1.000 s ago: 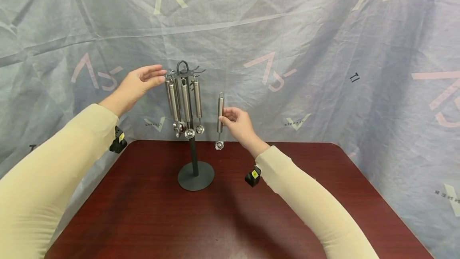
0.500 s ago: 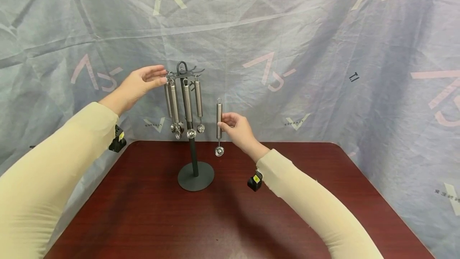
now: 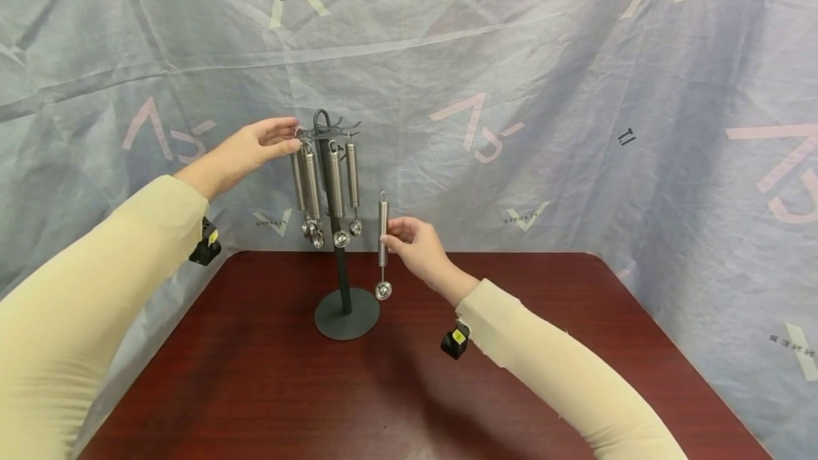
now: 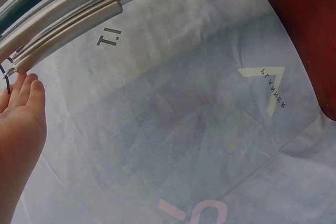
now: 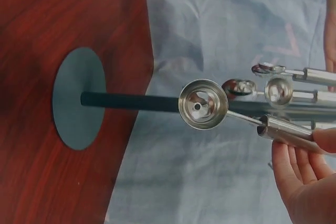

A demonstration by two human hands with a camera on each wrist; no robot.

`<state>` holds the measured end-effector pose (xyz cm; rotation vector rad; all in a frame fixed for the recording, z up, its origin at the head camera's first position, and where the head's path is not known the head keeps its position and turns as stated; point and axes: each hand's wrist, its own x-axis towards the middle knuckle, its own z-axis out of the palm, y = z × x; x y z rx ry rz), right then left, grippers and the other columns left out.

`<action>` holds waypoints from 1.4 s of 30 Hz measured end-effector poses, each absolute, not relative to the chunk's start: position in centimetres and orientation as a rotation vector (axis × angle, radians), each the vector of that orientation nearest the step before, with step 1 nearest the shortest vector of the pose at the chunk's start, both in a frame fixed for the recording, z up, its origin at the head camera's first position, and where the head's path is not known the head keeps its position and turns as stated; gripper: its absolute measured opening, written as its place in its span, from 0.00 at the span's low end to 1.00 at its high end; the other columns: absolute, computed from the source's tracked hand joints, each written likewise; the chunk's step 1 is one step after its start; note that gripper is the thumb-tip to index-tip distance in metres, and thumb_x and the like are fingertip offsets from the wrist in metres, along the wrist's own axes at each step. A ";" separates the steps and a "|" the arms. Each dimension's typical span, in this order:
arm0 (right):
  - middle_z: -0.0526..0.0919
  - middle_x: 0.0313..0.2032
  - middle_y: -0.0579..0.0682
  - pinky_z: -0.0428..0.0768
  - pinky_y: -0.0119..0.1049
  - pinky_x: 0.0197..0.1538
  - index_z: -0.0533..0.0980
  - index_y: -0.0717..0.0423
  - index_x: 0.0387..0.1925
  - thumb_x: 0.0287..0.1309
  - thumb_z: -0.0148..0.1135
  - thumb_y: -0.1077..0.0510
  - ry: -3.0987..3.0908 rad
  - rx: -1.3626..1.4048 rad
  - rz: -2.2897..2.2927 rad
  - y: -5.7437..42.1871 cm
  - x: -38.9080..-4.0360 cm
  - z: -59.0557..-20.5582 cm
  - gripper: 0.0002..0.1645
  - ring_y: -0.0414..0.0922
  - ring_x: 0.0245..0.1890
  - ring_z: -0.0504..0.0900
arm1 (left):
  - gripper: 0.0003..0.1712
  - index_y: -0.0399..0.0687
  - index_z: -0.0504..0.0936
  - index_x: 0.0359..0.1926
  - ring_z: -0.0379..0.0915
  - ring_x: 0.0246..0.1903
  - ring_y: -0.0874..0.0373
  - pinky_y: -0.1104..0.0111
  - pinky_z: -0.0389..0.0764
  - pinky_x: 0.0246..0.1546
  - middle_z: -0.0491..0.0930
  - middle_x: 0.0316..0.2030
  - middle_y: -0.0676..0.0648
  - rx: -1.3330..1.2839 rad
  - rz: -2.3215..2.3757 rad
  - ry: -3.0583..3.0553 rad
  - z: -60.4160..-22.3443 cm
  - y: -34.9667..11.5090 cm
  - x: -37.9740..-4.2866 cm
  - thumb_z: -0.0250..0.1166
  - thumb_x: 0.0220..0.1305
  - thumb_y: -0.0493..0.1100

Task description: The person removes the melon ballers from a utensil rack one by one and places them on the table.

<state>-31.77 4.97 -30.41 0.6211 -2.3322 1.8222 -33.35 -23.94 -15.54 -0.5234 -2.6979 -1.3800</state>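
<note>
My right hand (image 3: 420, 250) pinches the steel handle of a melon baller (image 3: 383, 215), held upright above the table just right of a dark rack (image 3: 343, 272). Its round cup (image 5: 203, 104) has a small hole in the middle and hangs downward; a loop tops the handle. Several similar steel tools hang from the rack's hooks, among them one at the front (image 3: 336, 183) and one at the right (image 3: 353, 176). My left hand (image 3: 252, 148) reaches to the rack's left side, fingers fairly straight, fingertips at a hook and the top of a hanging tool (image 4: 73, 32).
The rack's round base (image 3: 345, 325) stands on a dark red table (image 3: 511, 353). Behind the table hangs a grey printed cloth (image 3: 543, 91). A small black wrist camera (image 3: 456, 341) sits below the right sleeve, and another black camera (image 3: 206, 243) below the left.
My right hand has lowered the melon baller and brought it slightly left. The rack's hooks and hanging tools have turned a little, the front ones shifting right. My left hand stays at the hooks.
</note>
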 end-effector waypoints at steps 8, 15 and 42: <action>0.83 0.44 0.61 0.85 0.39 0.48 0.76 0.67 0.50 0.62 0.62 0.65 -2.364 0.646 1.905 4.4 -30.3 -30.9 0.16 0.54 0.42 0.83 | 0.40 0.49 0.55 0.75 0.49 0.73 0.46 0.48 0.52 0.73 0.56 0.73 0.41 -0.522 -1.291 -2.722 -15.3 -24.2 -33.0 0.59 0.69 0.55; 0.83 0.43 0.61 0.85 0.38 0.47 0.77 0.67 0.50 0.62 0.62 0.65 -2.385 0.634 1.916 4.3 -30.0 -32.0 0.15 0.59 0.45 0.82 | 0.39 0.49 0.58 0.74 0.54 0.71 0.45 0.48 0.56 0.71 0.59 0.72 0.40 -0.543 -1.202 -2.759 -15.0 -24.9 -33.0 0.61 0.68 0.54; 0.80 0.36 0.54 0.84 0.46 0.50 0.75 0.72 0.46 0.60 0.61 0.68 -2.354 0.502 2.192 3.9 -28.2 -35.7 0.13 0.39 0.36 0.81 | 0.35 0.53 0.72 0.67 0.68 0.65 0.51 0.49 0.64 0.68 0.74 0.63 0.51 -0.461 -1.142 -2.676 -15.2 -24.9 -32.8 0.63 0.63 0.60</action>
